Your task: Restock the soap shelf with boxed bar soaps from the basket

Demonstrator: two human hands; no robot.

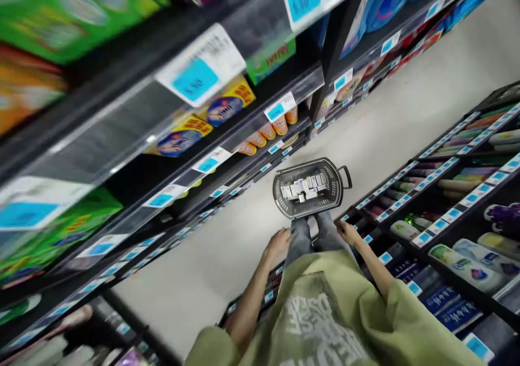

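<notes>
My left hand (280, 240) hangs beside my left thigh, its fingers loosely extended and holding nothing I can see. On the other side my right hand (346, 231) hangs by the right leg, close to the right-hand shelves, fingers slack and no object visible in it. In front of my feet a dark grey shopping basket (280, 204) rests on the floor. Several small white boxes (312, 184) lie inside it. The basket's handle (346, 177) sticks out at its right end. Neither hand touches the basket.
Tall shelves (244, 163) line the left, with green boxes (81, 14), yellow-and-blue packs (229, 103) and orange-topped containers (268, 133). Shelves on the right carry bottles (467, 266) and dark blue packs (447, 309). A pale floor aisle (382, 133) runs between them.
</notes>
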